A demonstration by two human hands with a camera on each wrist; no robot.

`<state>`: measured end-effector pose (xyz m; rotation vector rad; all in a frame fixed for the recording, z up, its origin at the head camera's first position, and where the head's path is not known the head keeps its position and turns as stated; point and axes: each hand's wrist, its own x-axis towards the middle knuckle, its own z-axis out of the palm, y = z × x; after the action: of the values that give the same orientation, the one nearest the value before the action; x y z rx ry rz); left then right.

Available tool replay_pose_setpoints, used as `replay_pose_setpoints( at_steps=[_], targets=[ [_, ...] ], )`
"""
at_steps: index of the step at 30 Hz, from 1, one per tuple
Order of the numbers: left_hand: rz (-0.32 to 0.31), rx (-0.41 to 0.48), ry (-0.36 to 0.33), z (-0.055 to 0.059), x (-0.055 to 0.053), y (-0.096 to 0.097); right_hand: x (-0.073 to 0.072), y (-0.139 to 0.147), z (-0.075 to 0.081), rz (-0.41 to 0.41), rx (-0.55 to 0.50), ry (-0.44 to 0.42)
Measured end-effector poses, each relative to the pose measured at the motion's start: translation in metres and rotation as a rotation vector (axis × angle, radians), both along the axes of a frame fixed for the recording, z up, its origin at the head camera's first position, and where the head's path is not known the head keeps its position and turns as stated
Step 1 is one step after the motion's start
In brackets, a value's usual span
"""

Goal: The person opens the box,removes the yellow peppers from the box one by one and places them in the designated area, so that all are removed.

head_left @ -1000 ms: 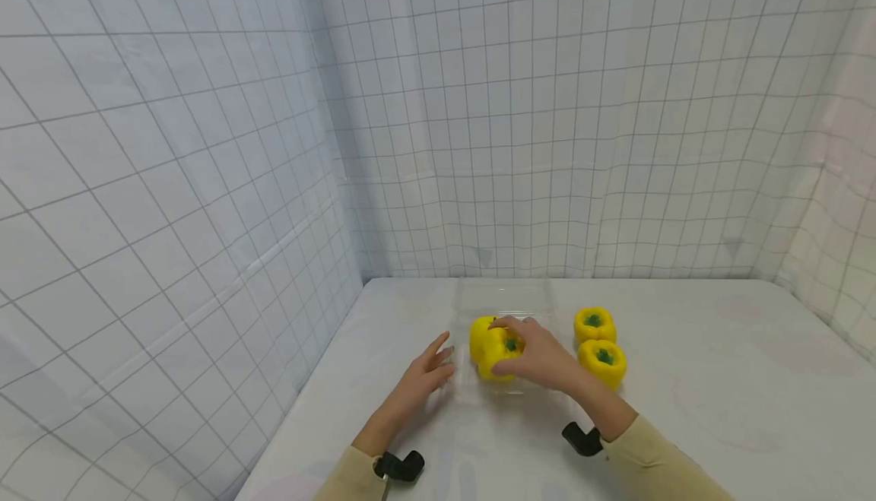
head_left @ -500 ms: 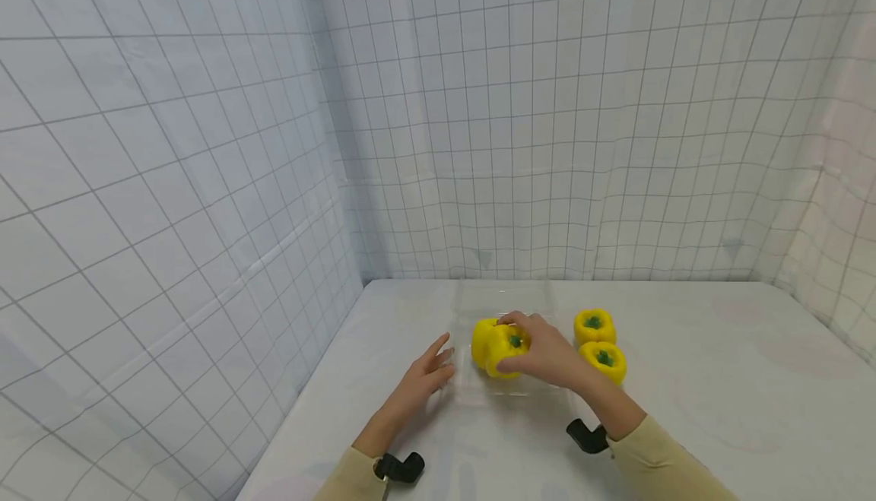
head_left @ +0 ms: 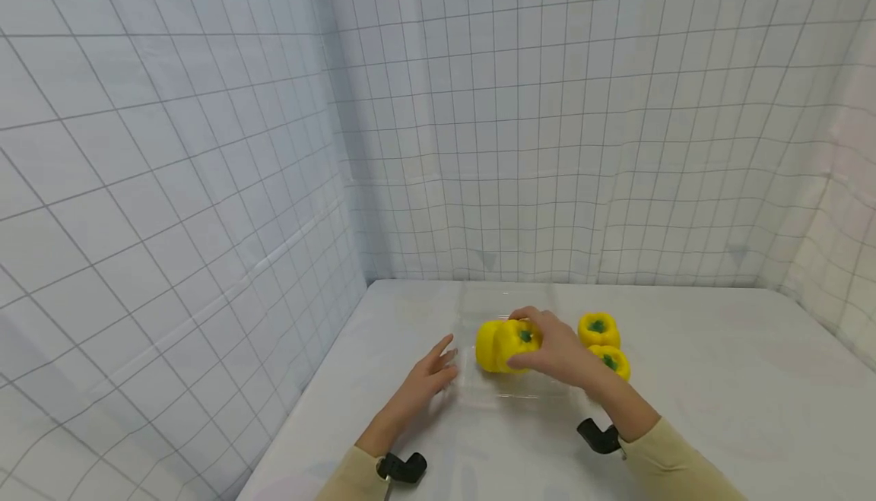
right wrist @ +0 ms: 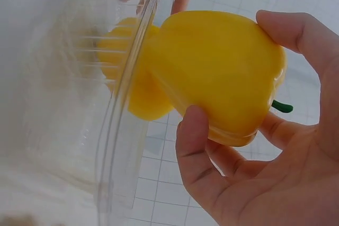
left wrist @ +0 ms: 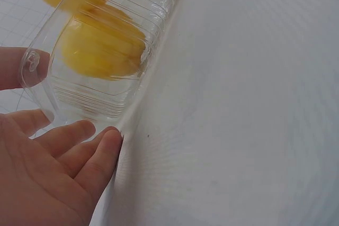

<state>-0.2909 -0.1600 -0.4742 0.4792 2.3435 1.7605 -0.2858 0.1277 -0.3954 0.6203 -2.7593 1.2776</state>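
Observation:
A yellow bell pepper with a green stem is gripped by my right hand. In the right wrist view, thumb and fingers lie round the held bell pepper, which is tilted with its stem toward the palm, near the rim of the clear plastic container. Another yellow bell pepper sits inside that container, left of the held one. My left hand is at the container's left side, fingers extended. In the left wrist view, the fingertips are at or close to the clear wall; exact contact is hard to tell.
On the white table, two yellow bell peppers stand right of the container, one farther back and one nearer, partly behind my right arm. The container's clear lid lies opened toward the back. White gridded curtains enclose the table.
My right hand has moved a little to the right and back, carrying the bell pepper with it. My left hand keeps its place beside the container.

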Motion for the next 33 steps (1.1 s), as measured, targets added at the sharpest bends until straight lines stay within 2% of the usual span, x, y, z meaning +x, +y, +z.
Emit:
replay_pose_setpoints(
  at_steps=[9,19,28,33],
  targets=[
    [-0.001,-0.005,0.005,0.000,-0.001,0.000,0.000,0.012,0.006,-0.024,-0.020,0.016],
    [-0.006,-0.020,0.012,-0.002,-0.001,-0.001,0.000,0.023,0.006,-0.011,-0.055,0.038],
    [-0.008,-0.006,0.022,-0.005,-0.003,-0.001,0.004,0.035,0.012,-0.045,-0.027,0.067],
    [-0.010,0.001,0.030,-0.004,-0.002,-0.001,0.005,0.045,0.015,-0.063,-0.006,0.113]
  ],
)
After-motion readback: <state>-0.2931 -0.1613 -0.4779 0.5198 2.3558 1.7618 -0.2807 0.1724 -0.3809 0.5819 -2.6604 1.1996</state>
